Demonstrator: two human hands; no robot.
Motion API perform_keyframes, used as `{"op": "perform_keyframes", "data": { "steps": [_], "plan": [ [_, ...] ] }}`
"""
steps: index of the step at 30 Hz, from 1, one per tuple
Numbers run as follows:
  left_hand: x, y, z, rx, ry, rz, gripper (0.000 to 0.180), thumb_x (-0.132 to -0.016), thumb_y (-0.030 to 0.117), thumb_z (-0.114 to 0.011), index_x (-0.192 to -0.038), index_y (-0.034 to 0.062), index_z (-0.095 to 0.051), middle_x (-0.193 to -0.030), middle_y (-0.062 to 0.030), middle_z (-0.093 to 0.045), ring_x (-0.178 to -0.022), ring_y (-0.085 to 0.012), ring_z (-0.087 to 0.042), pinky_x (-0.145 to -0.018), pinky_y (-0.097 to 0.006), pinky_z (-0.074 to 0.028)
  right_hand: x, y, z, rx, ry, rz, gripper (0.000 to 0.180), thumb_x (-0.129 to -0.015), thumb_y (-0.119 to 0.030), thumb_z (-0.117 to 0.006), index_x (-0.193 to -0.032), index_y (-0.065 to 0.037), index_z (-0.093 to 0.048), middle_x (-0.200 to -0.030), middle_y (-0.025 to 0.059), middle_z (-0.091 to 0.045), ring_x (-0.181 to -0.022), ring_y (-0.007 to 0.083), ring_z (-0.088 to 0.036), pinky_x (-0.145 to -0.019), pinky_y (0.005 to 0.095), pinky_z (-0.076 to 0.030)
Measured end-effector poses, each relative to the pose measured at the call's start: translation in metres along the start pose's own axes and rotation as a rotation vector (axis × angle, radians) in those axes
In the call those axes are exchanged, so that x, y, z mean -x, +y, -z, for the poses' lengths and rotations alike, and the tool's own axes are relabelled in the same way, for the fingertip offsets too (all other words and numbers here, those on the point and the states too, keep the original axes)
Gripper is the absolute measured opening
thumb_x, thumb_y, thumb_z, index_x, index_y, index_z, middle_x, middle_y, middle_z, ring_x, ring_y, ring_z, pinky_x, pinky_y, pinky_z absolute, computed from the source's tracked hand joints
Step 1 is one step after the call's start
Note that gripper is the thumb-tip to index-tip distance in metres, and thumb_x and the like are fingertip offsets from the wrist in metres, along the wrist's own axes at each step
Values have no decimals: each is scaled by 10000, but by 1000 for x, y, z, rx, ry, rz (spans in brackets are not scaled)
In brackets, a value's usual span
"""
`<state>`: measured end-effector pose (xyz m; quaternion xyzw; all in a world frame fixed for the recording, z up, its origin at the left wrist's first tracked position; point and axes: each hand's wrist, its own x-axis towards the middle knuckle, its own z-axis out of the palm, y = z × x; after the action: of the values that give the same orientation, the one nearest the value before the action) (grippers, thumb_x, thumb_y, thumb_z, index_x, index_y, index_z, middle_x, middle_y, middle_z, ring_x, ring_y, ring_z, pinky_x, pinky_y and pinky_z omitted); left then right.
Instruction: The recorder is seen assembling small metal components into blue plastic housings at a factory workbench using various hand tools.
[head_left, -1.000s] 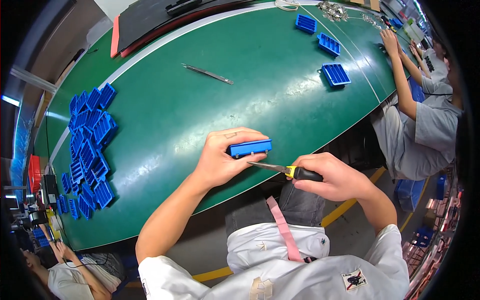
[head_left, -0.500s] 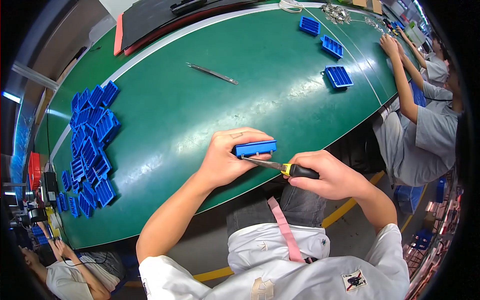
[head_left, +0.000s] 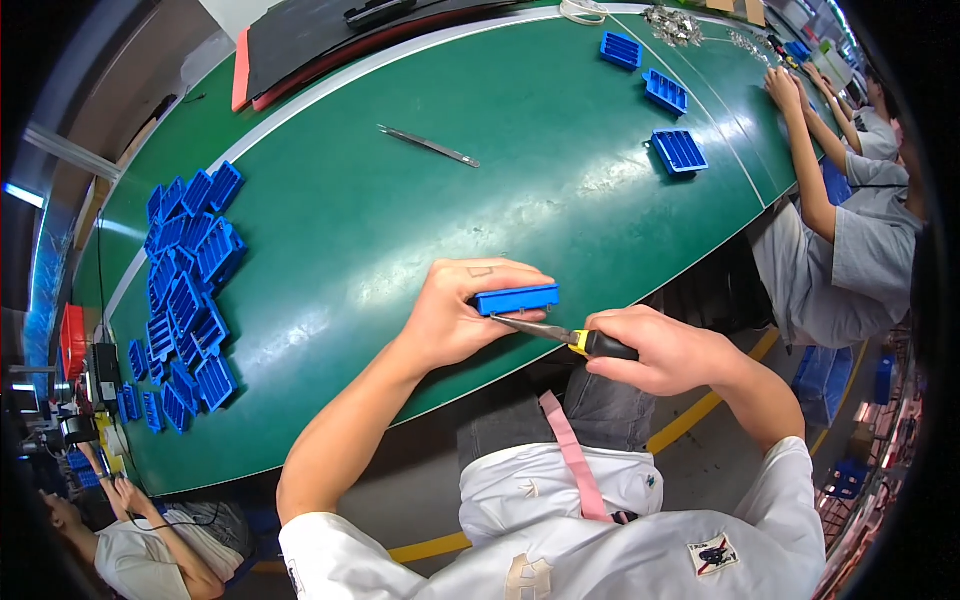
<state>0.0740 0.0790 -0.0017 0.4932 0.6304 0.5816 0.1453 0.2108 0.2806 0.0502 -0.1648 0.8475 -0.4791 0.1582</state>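
My left hand [head_left: 450, 310] is closed round a small blue plastic case [head_left: 516, 299], holding it on its side above the table's near edge. Small metal tabs stick out along the case's lower side. In my right hand [head_left: 662, 348] is a pair of long-nose pliers [head_left: 590, 343] with black and yellow handles. Their thin jaws reach left, and the tip meets the case by the tab nearest my left fingers. Whether the jaws grip that tab is too small to tell.
Tweezers [head_left: 429, 145] lie on the green table [head_left: 350, 230]. Many blue cases [head_left: 185, 300] are heaped at the left; three more, one of them a slotted case [head_left: 679, 151], stand at the right. Loose metal parts [head_left: 674, 26] lie far right. Co-workers sit at both sides.
My hands, the case and the pliers have shifted very slightly in the picture. The pliers' tip stays at the same end of the case.
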Motion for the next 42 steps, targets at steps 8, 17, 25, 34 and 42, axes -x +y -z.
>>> {"op": "perform_keyframes", "data": {
  "steps": [8,17,25,34,42],
  "plan": [
    [-6,5,17,-129,51,-27,285,-673,48,-771,-946,37,-689,-882,-100,-689,-778,-220,-656,-684,-310,-511,4,1,-16,-255,58,67,193,-831,-84,-619,-976,37,-577,-898,164,-601,-828,316,-597,-738,341,-468],
    [-21,34,8,-780,-32,-323,380,-607,-57,-671,-967,63,-654,-857,-88,-634,-828,-292,-614,-731,-388,-509,43,35,-56,-867,284,-68,235,-926,-119,-551,-1102,38,-553,-1035,93,-636,-930,134,-633,-833,269,-498],
    [-7,55,10,-1207,-131,-373,324,-791,44,-564,-1111,58,-613,-904,-103,-564,-906,-273,-555,-942,-482,-418,14,33,-78,-1113,352,90,202,-945,-127,-515,-1049,44,-545,-983,71,-596,-851,115,-603,-803,266,-514],
    [-12,52,17,-1184,61,-462,169,-736,-19,-600,-881,66,-589,-879,-120,-539,-913,-309,-550,-888,-483,-440,2,40,-85,-1146,376,118,199,-946,-142,-524,-1028,37,-553,-958,56,-584,-842,101,-593,-802,256,-511],
    [-6,35,10,-789,247,-200,193,-677,-85,-584,-671,37,-435,-806,-145,-505,-769,-290,-510,-711,-387,-438,12,40,-89,-1169,432,59,198,-936,-150,-547,-1006,34,-564,-917,51,-598,-782,91,-592,-740,252,-527]
  ]
}}
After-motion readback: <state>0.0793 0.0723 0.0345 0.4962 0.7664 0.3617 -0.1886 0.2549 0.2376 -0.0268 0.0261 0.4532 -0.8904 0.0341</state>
